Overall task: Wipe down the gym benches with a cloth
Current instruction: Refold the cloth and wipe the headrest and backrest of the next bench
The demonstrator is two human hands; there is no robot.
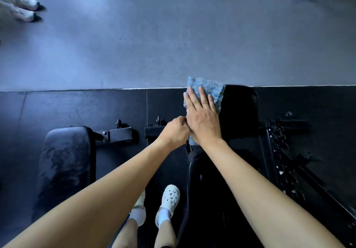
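Right hand flat on blue cloth atop black bench.

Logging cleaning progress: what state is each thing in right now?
cloth: spread flat, pressed on bench pad
right hand: open, flat on cloth
left hand: closed, pinching cloth edge
bench pad: partly covered by cloth
second bench: untouched, smudged surface

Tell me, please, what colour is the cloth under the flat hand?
Mottled blue and grey cloth, seen in the head view, under the right hand.
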